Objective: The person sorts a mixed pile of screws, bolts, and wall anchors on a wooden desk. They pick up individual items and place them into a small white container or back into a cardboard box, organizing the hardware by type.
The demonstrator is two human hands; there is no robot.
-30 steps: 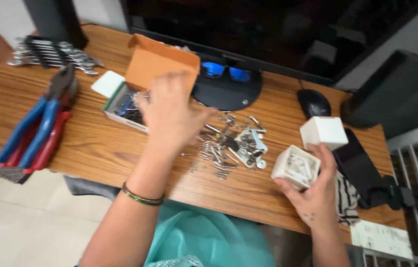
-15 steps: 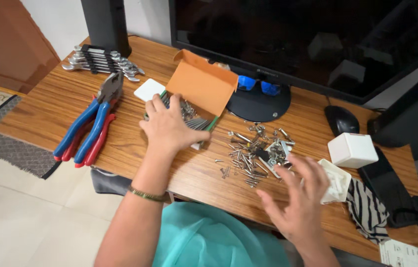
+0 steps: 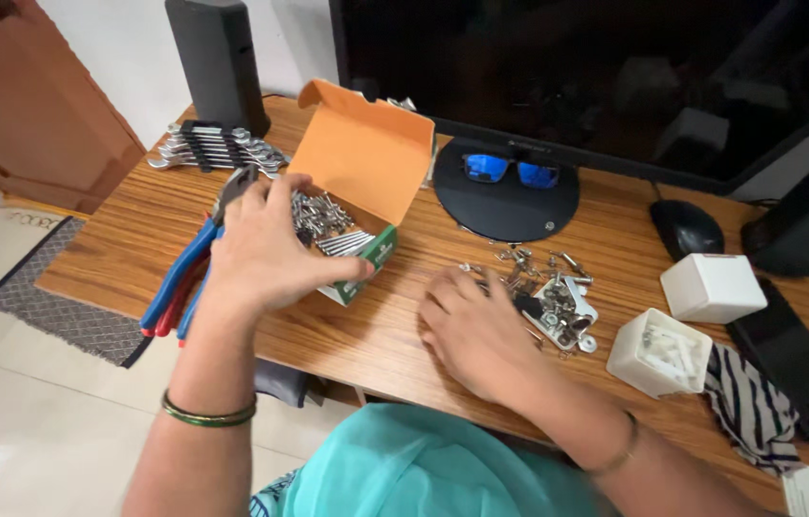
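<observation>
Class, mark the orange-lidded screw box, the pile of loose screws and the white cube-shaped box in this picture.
orange-lidded screw box [image 3: 366, 153], head view, on the open lid.
pile of loose screws [image 3: 558, 297], head view, at the heap's middle.
white cube-shaped box [image 3: 713, 286], head view, on its top face.

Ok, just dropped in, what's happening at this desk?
A person is at a wooden desk handling small metal hardware. The left hand rests over an open orange-lidded box filled with screws. The right hand lies flat on the desk at the edge of a loose pile of screws and brackets. Pliers lie to the left, two white containers to the right.
</observation>
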